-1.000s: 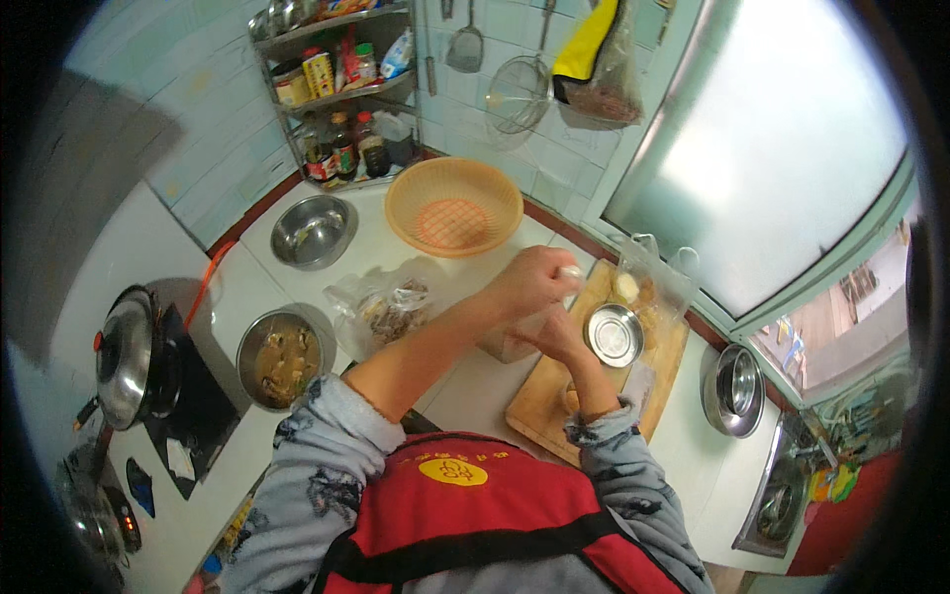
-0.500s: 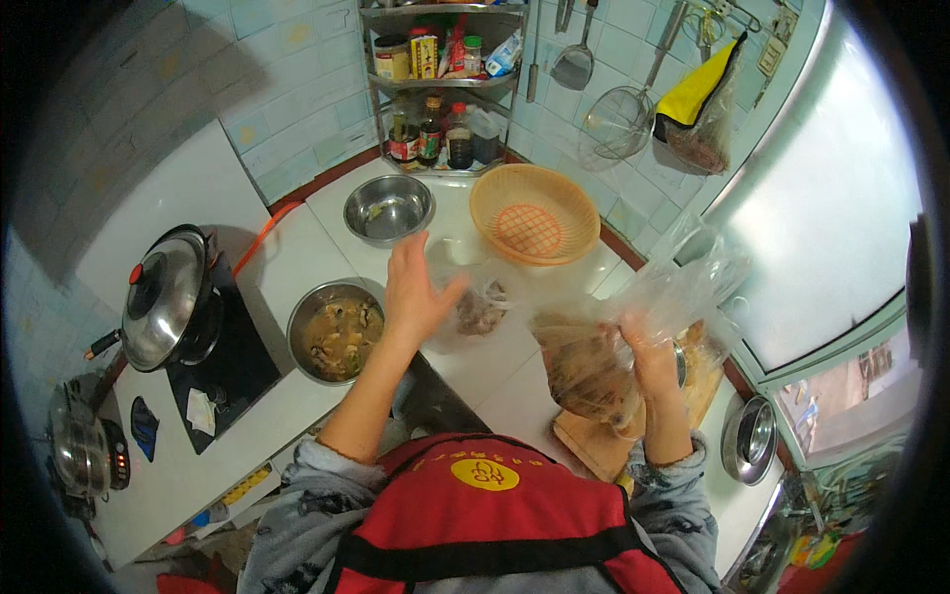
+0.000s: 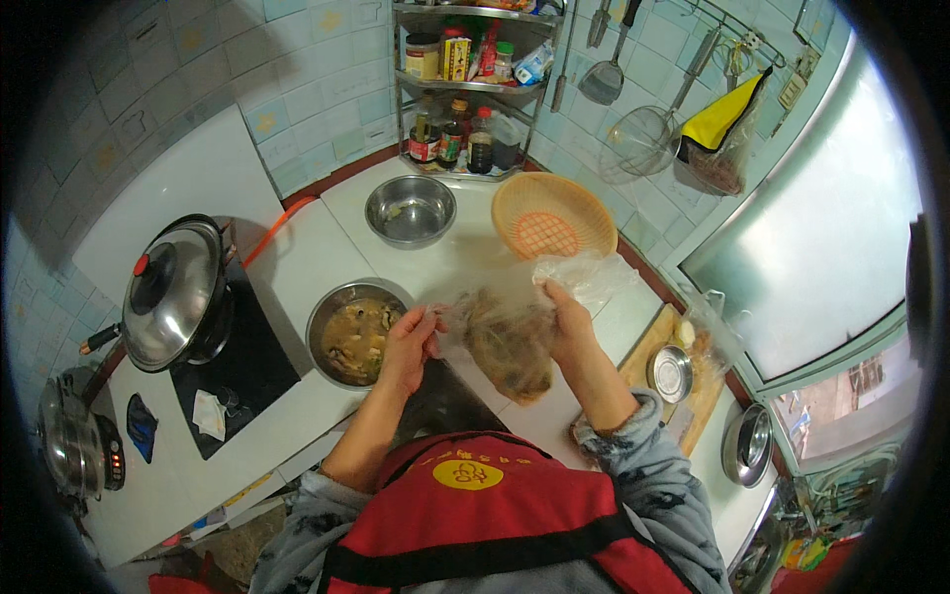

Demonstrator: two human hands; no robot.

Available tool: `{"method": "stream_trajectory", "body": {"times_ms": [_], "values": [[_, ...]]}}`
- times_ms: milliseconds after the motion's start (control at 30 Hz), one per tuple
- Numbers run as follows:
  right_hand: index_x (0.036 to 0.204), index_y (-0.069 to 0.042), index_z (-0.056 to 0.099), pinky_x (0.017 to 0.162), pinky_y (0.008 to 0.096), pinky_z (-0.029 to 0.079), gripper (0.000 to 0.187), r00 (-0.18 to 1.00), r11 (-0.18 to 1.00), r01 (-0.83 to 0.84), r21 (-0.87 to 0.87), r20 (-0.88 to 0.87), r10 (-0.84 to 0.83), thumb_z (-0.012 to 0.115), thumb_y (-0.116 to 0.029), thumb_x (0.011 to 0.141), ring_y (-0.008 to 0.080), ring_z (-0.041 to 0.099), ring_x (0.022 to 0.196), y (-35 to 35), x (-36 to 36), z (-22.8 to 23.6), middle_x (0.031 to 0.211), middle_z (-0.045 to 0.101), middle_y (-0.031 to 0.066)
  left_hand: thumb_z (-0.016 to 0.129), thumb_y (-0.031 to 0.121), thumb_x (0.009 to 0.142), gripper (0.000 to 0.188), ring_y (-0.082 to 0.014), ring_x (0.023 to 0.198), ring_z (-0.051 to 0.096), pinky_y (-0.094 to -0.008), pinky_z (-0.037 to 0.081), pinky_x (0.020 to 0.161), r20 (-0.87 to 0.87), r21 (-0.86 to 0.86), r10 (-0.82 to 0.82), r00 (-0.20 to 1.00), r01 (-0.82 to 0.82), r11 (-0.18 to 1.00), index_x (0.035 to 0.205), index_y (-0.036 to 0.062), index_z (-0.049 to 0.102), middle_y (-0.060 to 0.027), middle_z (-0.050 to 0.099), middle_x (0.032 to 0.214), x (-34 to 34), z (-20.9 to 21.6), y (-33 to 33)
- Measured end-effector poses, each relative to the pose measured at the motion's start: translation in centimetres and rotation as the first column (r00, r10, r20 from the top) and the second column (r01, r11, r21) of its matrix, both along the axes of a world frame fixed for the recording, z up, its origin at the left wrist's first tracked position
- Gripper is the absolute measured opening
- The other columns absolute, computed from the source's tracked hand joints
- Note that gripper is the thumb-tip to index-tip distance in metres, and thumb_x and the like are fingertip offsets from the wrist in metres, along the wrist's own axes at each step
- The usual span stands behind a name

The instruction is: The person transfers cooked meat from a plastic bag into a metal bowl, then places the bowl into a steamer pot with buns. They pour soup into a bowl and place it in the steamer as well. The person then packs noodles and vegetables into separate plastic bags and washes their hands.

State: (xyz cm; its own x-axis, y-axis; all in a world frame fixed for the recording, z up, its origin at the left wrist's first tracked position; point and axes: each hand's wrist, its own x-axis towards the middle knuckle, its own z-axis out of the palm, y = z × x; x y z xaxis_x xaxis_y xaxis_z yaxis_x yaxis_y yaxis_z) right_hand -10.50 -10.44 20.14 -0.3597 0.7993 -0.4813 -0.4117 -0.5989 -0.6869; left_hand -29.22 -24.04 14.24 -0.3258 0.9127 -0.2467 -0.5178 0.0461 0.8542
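Observation:
Over the white counter, my right hand [image 3: 572, 325] grips the top of a clear plastic bag [image 3: 510, 356] with brown, lumpy contents that I cannot identify. Its loose top spreads out behind that hand. Thin clear plastic runs to my left hand [image 3: 408, 348], whose fingers are pinched on it. Whether this is the same bag or the smaller one seen earlier, I cannot tell. Just left of that hand stands a steel bowl [image 3: 315, 332] of brown soupy food with pieces in it.
Behind are a second steel bowl [image 3: 435, 234] and an orange plastic basket [image 3: 594, 213]. A lidded wok [image 3: 173, 287] sits on the black hob at left. To the right lies a wooden cutting board [image 3: 648, 348] with a small metal dish [image 3: 671, 372]; stacked bowls [image 3: 744, 445] stand beyond.
My right hand has brought the brown-filled bag left, away from the cutting board, uncovering the metal dish. My left hand has come down and closed on clear plastic. The view has shifted slightly.

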Motion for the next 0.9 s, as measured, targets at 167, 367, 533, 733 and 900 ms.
{"method": "stream_trajectory", "body": {"times_ms": [167,367,533,733,900], "values": [[0.105,0.002,0.049,0.071,0.0374,0.048,0.025,0.973,0.989,0.145,-0.009,-0.177,-0.145,0.051,-0.015,0.086,0.0261,0.055,0.083,1.0,-3.9,-4.7,0.095,0.055,0.0135,0.046,0.018,0.092,0.034,-0.0057,0.065,0.049,-0.0199,0.04,0.055,0.214,0.17,-0.069,0.974,0.032,0.985,0.126,0.0109,0.045,-0.0037,0.054,0.099,2.5,0.9,-0.9],[0.101,0.003,0.053,0.07,0.0334,0.048,0.023,0.989,0.976,-0.148,0.158,0.028,0.146,0.05,-0.016,0.086,0.0231,0.057,0.074,-2.0,-6.7,-5.8,0.083,0.058,0.012,0.046,0.013,0.09,0.049,-0.0089,0.074,0.051,-0.0217,0.045,0.067,0.159,0.201,-0.105,0.982,0.072,0.977,0.136,0.016,0.03,-0.0039,0.053,0.104,1.4,1.4,1.0],[0.107,0.003,0.054,0.068,0.0297,0.048,0.03,0.827,0.722,-0.559,0.408,0.332,0.453,0.052,-0.018,0.085,0.0205,0.06,0.079,-2.7,-7.0,-3.3,0.088,0.062,0.0133,0.049,0.006,0.085,0.059,-0.0177,0.092,0.054,-0.0284,0.047,0.076,-0.216,0.156,0.051,0.975,-0.017,0.988,0.138,0.0142,0.024,-0.0095,0.049,0.113,0.5,1.0,1.7],[0.107,-0.003,0.054,0.068,0.0365,0.047,0.028,0.764,0.149,-0.64,0.754,0.644,0.027,0.053,-0.013,0.08,0.0314,0.061,0.075,-3.7,-7.6,-3.5,0.087,0.063,0.0175,0.054,0.003,0.085,0.06,-0.0172,0.11,0.048,-0.0294,0.042,0.088,-0.176,0.183,-0.15,0.973,0.182,0.966,0.137,0.0075,0.024,-0.0076,0.045,0.122,-0.9,-3.9,3.4],[0.103,-0.004,0.054,0.068,0.0406,0.046,0.027,0.667,0.312,-0.663,0.68,0.726,-0.166,0.054,-0.009,0.077,0.0352,0.059,0.079,-3.0,-6.5,-3.3,0.086,0.06,0.0194,0.054,0.0,0.081,0.054,-0.0168,0.102,0.051,-0.0278,0.043,0.085,-0.564,0.175,-0.046,0.824,0.174,0.969,0.131,0.0039,0.034,-0.0074,0.051,0.115,-1.8,-5.0,4.5]]}}
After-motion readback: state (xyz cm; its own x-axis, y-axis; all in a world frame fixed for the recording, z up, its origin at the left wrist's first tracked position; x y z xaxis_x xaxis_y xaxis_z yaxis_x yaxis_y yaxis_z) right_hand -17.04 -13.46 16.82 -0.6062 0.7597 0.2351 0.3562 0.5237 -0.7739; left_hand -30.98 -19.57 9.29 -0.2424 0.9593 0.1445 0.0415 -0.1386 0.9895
